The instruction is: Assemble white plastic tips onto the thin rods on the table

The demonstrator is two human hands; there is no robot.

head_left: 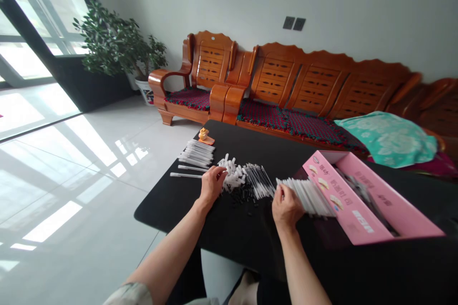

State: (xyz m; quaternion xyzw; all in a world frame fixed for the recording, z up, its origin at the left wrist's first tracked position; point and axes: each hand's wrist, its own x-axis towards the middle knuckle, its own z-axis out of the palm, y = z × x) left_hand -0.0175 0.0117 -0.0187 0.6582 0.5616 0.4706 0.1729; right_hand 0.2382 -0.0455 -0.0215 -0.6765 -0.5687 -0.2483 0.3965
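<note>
**Two hands among pen parts on a black table [229, 233]**
The left hand [212, 184], loosely curled, touches a heap of white caps [234, 175]. The right hand [286, 206], fingers bent, meets the row of white tubes [309, 196] beside a pink box [358, 214]. Whether either hand grips anything cannot be told.

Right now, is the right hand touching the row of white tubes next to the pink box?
Touching. The head view shows the right hand with fingers curled over the near ends of the white tubes.
</note>
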